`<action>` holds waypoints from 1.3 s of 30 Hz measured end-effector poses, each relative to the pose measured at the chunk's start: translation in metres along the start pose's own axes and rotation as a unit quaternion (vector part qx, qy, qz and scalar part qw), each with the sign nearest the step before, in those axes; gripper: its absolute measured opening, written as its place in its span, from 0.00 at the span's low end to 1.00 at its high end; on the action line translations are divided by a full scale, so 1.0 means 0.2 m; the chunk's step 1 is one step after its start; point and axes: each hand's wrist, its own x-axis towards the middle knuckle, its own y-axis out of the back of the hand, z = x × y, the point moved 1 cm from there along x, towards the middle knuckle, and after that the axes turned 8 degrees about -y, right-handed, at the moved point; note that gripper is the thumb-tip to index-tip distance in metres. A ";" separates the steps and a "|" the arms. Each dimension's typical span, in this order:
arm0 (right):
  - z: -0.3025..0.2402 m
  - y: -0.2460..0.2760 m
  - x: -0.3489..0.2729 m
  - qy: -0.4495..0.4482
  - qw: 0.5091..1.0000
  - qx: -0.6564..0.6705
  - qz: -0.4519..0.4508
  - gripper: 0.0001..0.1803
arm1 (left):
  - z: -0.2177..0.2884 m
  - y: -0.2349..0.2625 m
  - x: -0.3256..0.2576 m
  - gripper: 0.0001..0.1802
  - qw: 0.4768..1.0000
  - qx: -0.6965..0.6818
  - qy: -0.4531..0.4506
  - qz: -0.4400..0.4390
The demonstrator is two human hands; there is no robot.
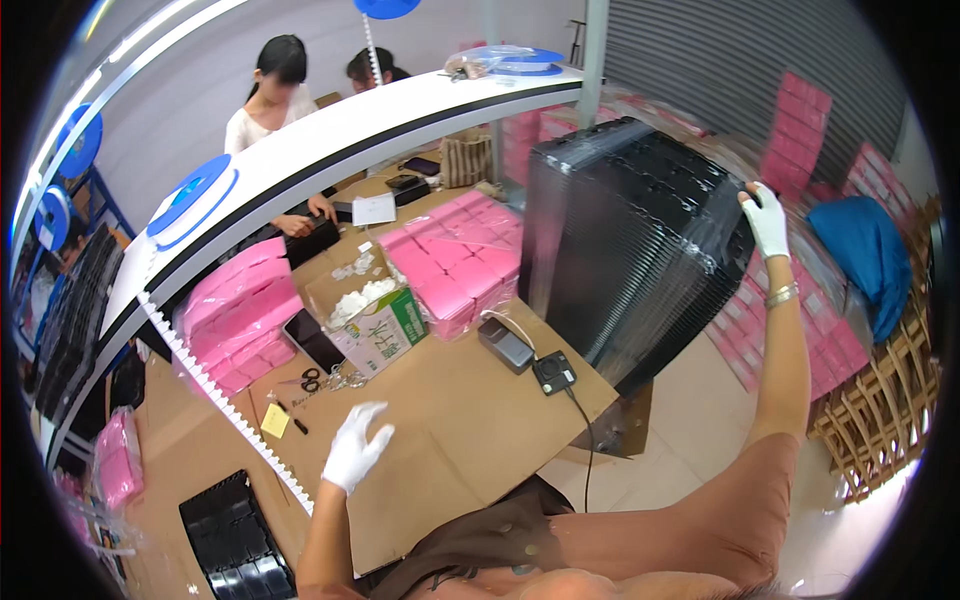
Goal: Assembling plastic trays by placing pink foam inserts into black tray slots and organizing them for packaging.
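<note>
Black tray stack (630,260) wrapped in clear film (708,240), right of centre in frame; right hand (767,222) at its right edge, upper right, fingers bent, can't tell if gripping. Left hand (358,447) lower left of centre, fingers spread, empty, by brown tabletop (450,440). Probably best: hook tray edges, not film, steady against tipping

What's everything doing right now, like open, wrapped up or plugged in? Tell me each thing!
Left hand: gloved, open, holding nothing
Right hand: gloved, at the black stack's edge; grip unclear
Black stack: wrapped in clear film
Cardboard box: open, white pieces inside
Pink bundle: wrapped
Black gadget: cable attached
Scissors: lying down; open or shut unclear
</note>
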 end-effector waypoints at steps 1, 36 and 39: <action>-0.14 0.02 -0.05 0.015 1.000 0.024 0.003 0.19 | 0.00 0.03 0.06 0.24 1.000 0.015 -0.008 0.001; -1.08 -1.08 -2.49 0.119 0.569 0.207 -0.787 0.15 | -1.39 0.32 -0.04 0.07 0.919 0.389 0.044 -0.032; -1.13 -1.15 -2.41 0.063 0.681 0.287 -0.671 0.16 | -0.96 0.33 0.00 0.05 0.920 0.385 0.022 -0.068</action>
